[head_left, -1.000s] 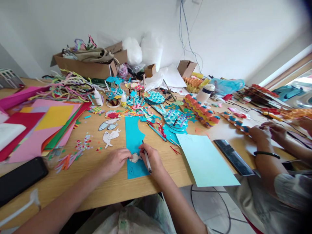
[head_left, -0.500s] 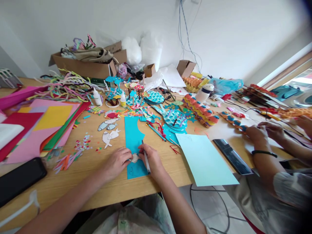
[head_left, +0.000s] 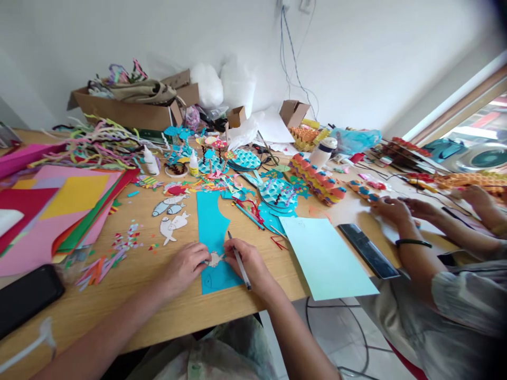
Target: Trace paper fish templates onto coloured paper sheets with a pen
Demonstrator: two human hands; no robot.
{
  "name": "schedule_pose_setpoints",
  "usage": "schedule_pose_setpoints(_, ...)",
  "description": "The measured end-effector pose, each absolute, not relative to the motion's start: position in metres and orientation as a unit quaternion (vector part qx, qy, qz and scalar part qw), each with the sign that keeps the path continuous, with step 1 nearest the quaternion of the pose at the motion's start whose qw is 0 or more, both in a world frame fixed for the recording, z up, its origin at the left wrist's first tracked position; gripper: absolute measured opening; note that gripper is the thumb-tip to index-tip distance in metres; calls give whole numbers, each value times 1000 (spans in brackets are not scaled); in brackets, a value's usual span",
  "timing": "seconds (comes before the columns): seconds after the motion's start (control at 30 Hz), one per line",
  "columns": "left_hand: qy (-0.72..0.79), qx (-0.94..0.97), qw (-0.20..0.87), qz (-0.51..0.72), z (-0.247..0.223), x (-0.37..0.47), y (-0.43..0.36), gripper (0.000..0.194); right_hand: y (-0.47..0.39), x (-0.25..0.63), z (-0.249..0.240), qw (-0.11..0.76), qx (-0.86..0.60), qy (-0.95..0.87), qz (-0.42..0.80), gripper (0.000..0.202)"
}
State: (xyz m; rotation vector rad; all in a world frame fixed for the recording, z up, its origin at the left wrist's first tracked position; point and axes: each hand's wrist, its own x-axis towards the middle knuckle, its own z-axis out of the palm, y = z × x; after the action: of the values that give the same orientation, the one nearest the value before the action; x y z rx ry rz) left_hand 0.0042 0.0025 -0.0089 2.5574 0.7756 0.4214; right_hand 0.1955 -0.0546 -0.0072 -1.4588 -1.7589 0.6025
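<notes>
A strip of blue paper (head_left: 208,216) lies at the table's front edge, with a curved cut on its right side and a small fish outline drawn near its bottom. On it rests a small pale paper cutout (head_left: 214,259) with a scalloped edge. My left hand (head_left: 186,268) has its fingers closed together, fingertips pressing the cutout's left side down. My right hand (head_left: 253,266) is closed around a pen (head_left: 240,262), the pen's top tilted toward me; its lower fingers rest by the cutout's right end. White fish cutouts (head_left: 173,226) lie to the left.
Coloured sheets (head_left: 75,198) and a black phone (head_left: 29,298) are at left. Glue bottles (head_left: 151,161), paper scraps and blue crafts (head_left: 277,192) fill the back. To the right are a pale green sheet (head_left: 327,258), a dark slim case (head_left: 367,250) and a co-worker's hands (head_left: 392,211).
The view has shifted slightly to the right. My right fingers have moved a little off the cutout, so more of it shows. The co-worker's hands have moved slightly.
</notes>
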Motion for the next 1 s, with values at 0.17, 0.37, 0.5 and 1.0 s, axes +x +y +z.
schedule_pose_setpoints(0.17,284,921,219,152,-10,4,3,11,-54,190,-7,350,-581,-691,249,22)
schedule_pose_setpoints(0.37,265,915,263,155,-16,0,11,18,-54,187,-5,341,-578,-697,252,22)
schedule_pose_setpoints(0.5,257,898,316,165,-18,-3,19,22,-52,185,-9,350,-574,-697,250,21)
schedule_pose_setpoints(1.0,229,922,286,127,-11,1,26,18,-51,185,-16,357,-572,-700,236,22)
